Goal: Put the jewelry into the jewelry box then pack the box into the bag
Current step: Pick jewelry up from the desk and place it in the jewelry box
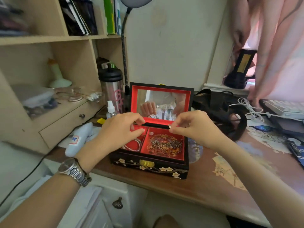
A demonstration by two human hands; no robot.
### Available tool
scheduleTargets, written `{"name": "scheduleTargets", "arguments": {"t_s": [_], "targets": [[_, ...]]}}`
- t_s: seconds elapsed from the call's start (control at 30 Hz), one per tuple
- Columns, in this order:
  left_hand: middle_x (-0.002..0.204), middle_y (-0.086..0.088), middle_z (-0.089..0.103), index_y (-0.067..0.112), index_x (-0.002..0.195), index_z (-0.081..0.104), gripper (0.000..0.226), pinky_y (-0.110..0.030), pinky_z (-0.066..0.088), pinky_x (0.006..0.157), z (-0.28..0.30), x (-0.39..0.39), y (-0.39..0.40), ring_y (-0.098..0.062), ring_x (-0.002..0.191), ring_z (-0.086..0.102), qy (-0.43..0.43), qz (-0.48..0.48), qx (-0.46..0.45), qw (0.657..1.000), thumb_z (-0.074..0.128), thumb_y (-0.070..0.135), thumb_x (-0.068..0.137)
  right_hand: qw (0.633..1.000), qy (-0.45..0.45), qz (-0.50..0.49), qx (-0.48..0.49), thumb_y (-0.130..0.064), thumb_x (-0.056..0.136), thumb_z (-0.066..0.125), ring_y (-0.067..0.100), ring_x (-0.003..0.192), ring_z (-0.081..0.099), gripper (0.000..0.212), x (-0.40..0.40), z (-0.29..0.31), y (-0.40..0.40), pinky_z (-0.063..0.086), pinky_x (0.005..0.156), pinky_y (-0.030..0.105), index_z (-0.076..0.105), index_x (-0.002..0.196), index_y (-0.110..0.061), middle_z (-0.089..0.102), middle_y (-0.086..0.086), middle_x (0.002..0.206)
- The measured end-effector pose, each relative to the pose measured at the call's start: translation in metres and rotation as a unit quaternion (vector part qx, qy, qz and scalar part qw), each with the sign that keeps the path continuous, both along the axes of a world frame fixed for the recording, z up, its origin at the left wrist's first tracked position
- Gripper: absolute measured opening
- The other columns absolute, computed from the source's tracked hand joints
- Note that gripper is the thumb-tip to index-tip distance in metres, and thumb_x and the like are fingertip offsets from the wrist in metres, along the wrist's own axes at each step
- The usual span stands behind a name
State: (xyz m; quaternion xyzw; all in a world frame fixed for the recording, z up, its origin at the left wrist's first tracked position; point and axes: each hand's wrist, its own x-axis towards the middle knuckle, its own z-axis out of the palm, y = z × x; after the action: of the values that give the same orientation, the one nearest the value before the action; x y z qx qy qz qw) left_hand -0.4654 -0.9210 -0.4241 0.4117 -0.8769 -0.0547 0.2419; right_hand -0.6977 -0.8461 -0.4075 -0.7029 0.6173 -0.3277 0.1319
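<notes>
The jewelry box (148, 163) stands at the front edge of the desk (213, 186), lid raised upright, with the mirror (162, 102) inside the lid facing the person. The box is black with painted flowers and a brass clasp (146, 163) on its front wall; the lining is red.

The large right compartment holds a tangled heap of beaded chains (165, 143). A beaded bracelet (134, 144) lies in the front-left compartment.

The left hand (118, 129) hovers over the left compartments, fingers curled and thumb near the forefinger; whether it grips anything cannot be told. A metal watch (74, 171) sits on that wrist.

The right hand (194, 127) is above the rear edge of the right compartment, thumb and forefinger pinched on a small ring (170, 126).

The black bag (218, 109) lies behind and to the right of the box, near the back edge of the desk, just beside a white cable (250, 109).
</notes>
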Motion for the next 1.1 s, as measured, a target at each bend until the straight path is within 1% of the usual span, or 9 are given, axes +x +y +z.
{"name": "scheduleTargets", "arguments": {"t_s": [0.13, 0.23, 0.33, 0.53, 0.7, 0.8, 0.87, 0.97, 1.1], "targets": [[0.089, 0.014, 0.066, 0.036, 0.100, 0.062, 0.019, -0.037, 0.055, 0.068, -0.006, 0.019, -0.011, -0.002, 0.073, 0.059, -0.007, 0.012, 0.010, 1.000, 0.065, 0.042, 0.082, 1.000, -0.008, 0.016, -0.015, -0.029, 0.076, 0.076, 0.003, 0.077, 0.066, 0.020, 0.018, -0.007, -0.014, 0.054, 0.069, 0.015, 0.066, 0.092, -0.024, 0.069, -0.013, 0.084], [0.090, 0.015, 0.065, 0.036, 0.100, 0.062, 0.020, -0.034, 0.055, 0.069, -0.008, 0.029, -0.017, -0.001, 0.074, 0.059, -0.014, 0.019, 0.019, 1.000, 0.065, 0.043, 0.082, 0.999, 0.008, 0.042, -0.010, -0.031, 0.076, 0.075, -0.001, 0.076, 0.065, 0.029, 0.029, -0.009, -0.022, 0.051, 0.067, 0.012, 0.064, 0.104, -0.031, 0.068, -0.016, 0.088], [0.089, 0.015, 0.065, 0.035, 0.100, 0.063, 0.019, -0.032, 0.054, 0.069, -0.008, 0.033, -0.021, -0.001, 0.074, 0.058, -0.021, 0.020, 0.021, 0.999, 0.065, 0.042, 0.082, 0.998, 0.011, 0.054, -0.005, -0.031, 0.077, 0.074, -0.002, 0.076, 0.064, 0.024, 0.035, -0.012, -0.030, 0.051, 0.066, 0.012, 0.068, 0.100, -0.031, 0.066, -0.020, 0.090], [0.089, 0.013, 0.062, 0.032, 0.102, 0.063, 0.020, -0.028, 0.052, 0.068, -0.010, 0.035, -0.027, -0.004, 0.079, 0.057, -0.042, 0.007, 0.034, 0.999, 0.064, 0.041, 0.083, 0.998, -0.007, 0.058, -0.004, -0.026, 0.075, 0.077, 0.005, 0.077, 0.068, 0.023, 0.040, -0.021, -0.046, 0.059, 0.073, 0.028, 0.070, 0.096, -0.025, 0.069, -0.012, 0.093], [0.079, 0.023, 0.046, 0.028, 0.107, 0.063, 0.025, -0.019, 0.036, 0.069, -0.010, 0.029, -0.031, -0.002, 0.082, 0.046, -0.071, -0.026, 0.030, 0.997, 0.062, 0.040, 0.086, 0.999, -0.015, 0.035, 0.000, -0.024, 0.074, 0.078, 0.004, 0.077, 0.066, 0.020, 0.038, -0.028, -0.055, 0.058, 0.076, 0.031, 0.069, 0.092, -0.023, 0.068, -0.014, 0.088], [0.103, 0.020, 0.059, 0.029, 0.114, 0.062, 0.029, -0.026, 0.043, 0.087, -0.010, 0.023, -0.034, -0.003, 0.099, 0.050, -0.085, -0.054, 0.035, 0.994, 0.060, 0.040, 0.087, 0.999, -0.018, 0.031, 0.000, -0.023, 0.075, 0.077, 0.002, 0.075, 0.065, 0.018, 0.037, -0.030, -0.061, 0.058, 0.075, 0.026, 0.067, 0.089, -0.024, 0.066, -0.016, 0.085], [0.119, 0.016, 0.059, 0.032, 0.120, 0.059, 0.032, -0.030, 0.041, 0.098, -0.011, 0.021, -0.036, -0.004, 0.111, 0.049, -0.102, -0.066, 0.042, 0.992, 0.057, 0.041, 0.089, 0.999, -0.018, 0.029, 0.002, -0.024, 0.075, 0.077, 0.001, 0.073, 0.065, 0.018, 0.037, -0.031, -0.064, 0.056, 0.073, 0.022, 0.066, 0.090, -0.024, 0.066, -0.017, 0.084], [0.123, 0.017, 0.057, 0.036, 0.123, 0.058, 0.033, -0.028, 0.036, 0.100, -0.014, 0.020, -0.040, -0.003, 0.113, 0.045, -0.125, -0.079, 0.050, 0.988, 0.052, 0.042, 0.091, 0.999, -0.010, 0.040, -0.004, -0.026, 0.076, 0.077, 0.002, 0.072, 0.066, 0.022, 0.038, -0.034, -0.068, 0.055, 0.069, 0.020, 0.067, 0.096, -0.025, 0.068, -0.015, 0.085], [0.123, 0.018, 0.055, 0.037, 0.125, 0.057, 0.035, -0.027, 0.032, 0.099, -0.017, 0.021, -0.042, -0.003, 0.113, 0.043, -0.128, -0.085, 0.045, 0.987, 0.050, 0.044, 0.092, 0.998, -0.007, 0.055, 0.000, -0.027, 0.075, 0.077, 0.001, 0.072, 0.066, 0.019, 0.042, -0.036, -0.071, 0.052, 0.066, 0.015, 0.071, 0.093, -0.025, 0.071, -0.011, 0.085]]}}
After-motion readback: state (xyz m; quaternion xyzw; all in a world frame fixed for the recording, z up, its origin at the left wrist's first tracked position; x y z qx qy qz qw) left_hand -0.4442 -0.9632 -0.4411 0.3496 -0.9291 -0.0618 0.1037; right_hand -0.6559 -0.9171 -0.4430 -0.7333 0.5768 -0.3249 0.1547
